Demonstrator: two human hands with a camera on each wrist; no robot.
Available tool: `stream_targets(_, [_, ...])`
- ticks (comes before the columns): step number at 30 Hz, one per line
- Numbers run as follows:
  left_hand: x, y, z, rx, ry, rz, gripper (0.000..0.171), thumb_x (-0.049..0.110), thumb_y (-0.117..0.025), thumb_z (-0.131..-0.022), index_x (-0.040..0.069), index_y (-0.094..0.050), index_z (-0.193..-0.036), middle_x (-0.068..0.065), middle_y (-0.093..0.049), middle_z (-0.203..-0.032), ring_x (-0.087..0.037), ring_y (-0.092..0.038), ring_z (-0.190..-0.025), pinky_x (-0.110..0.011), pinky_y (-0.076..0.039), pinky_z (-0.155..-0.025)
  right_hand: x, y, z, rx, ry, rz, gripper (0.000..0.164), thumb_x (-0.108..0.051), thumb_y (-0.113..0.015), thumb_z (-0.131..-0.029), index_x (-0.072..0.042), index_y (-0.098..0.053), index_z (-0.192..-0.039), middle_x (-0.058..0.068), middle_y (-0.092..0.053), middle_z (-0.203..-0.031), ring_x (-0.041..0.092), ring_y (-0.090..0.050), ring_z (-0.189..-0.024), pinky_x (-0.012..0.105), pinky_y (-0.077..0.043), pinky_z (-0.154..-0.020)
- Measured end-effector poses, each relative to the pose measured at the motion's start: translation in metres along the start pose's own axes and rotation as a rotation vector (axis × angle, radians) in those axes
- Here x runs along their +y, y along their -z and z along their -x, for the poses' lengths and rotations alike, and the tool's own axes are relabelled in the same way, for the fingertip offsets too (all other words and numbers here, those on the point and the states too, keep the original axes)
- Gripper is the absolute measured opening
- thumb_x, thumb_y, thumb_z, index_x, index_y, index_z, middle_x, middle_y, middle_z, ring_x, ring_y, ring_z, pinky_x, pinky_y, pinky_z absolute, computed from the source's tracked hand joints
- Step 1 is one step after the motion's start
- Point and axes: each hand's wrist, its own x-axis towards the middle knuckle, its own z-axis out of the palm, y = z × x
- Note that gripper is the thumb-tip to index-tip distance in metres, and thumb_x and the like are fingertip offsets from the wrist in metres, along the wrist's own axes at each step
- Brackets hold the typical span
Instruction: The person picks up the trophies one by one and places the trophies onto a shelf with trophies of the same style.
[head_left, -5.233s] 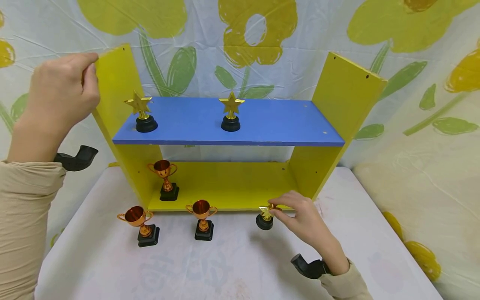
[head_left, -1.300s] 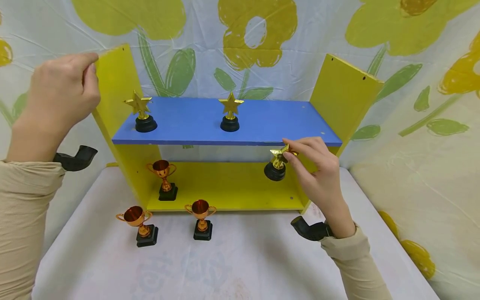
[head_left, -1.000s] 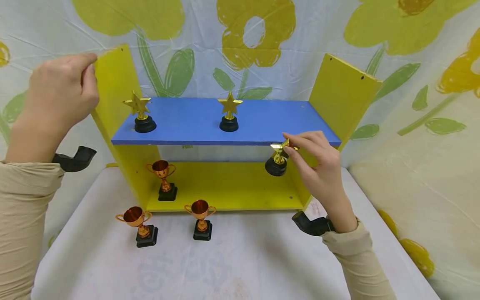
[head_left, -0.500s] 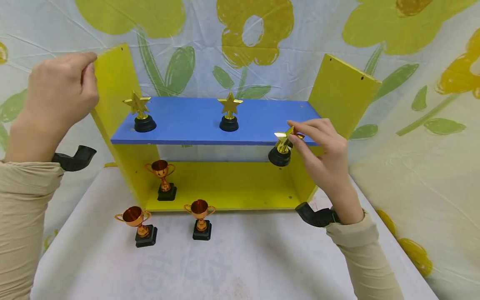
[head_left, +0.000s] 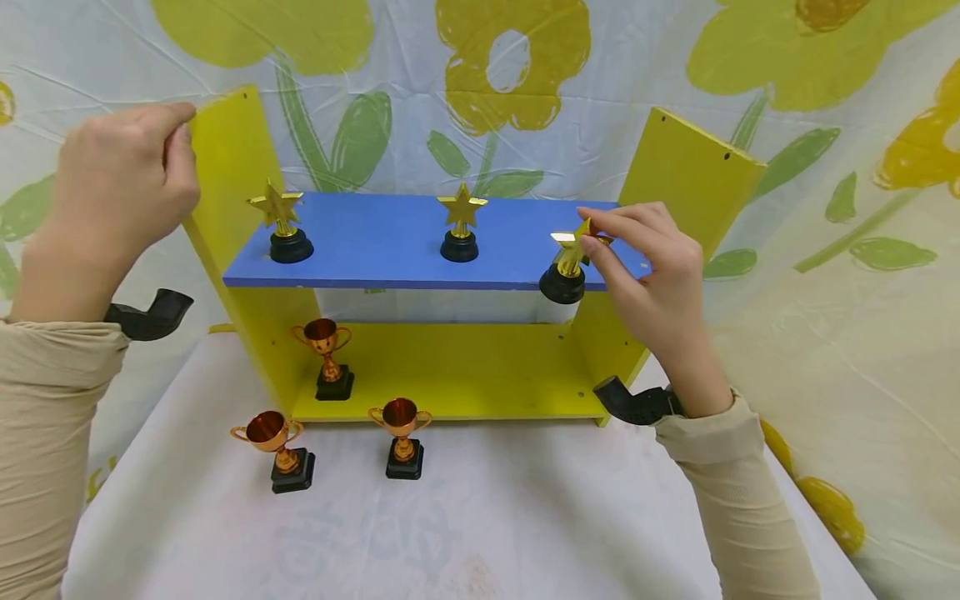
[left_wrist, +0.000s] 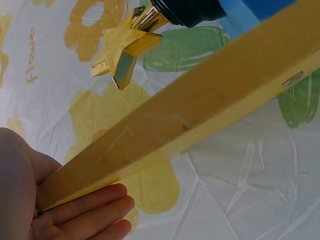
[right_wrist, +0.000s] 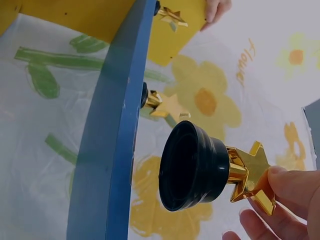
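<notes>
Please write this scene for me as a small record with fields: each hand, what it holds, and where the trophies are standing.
Left hand: grips the top of the left yellow side panel
Right hand: pinches a gold star trophy by its star
Held trophy pose: tilted, black base in the air near the front edge of the blue shelf
On blue shelf: two star trophies, standing
On yellow bottom board: one bronze cup trophy, at the left end
On white table: two bronze cup trophies, standing

There are three gold star trophies [head_left: 564,281] and three copper cups [head_left: 401,418] (six altogether), plus one shelf unit [head_left: 457,371].
</notes>
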Motion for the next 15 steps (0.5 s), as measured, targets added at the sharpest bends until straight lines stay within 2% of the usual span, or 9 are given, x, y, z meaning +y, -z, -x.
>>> stream_targets(10, [-0.001,-0.006,0.001,0.001,0.012,-0.007,0.043,0.011,-0.034,-0.1,-0.009,-0.06,-0.129,-0.031,-0.062,-0.122,-0.054,-0.058,-0.109,-0.068,-0.044,-0.091,0.021,-0.004,-0.012,-0.02,0.017,0.025,0.024,0.014,-0.071,-0.081,0.005,-0.076,-0.103,0.016,-0.073,-0.096,0.021,-0.058,-0.088,0.02,-0.041,-0.078])
stream_targets(15, [-0.001,-0.008,0.003,0.0,0.018,-0.013,0.043,0.011,-0.034,-0.1,-0.009,-0.059,-0.13,-0.031,-0.062,-0.122,-0.054,-0.058,-0.11,-0.068,-0.044,-0.091,0.035,-0.004,-0.017,-0.048,0.033,0.056,0.02,0.009,-0.071,-0.085,0.004,-0.075,-0.104,0.015,-0.073,-0.099,0.017,-0.058,-0.09,0.02,-0.043,-0.08])
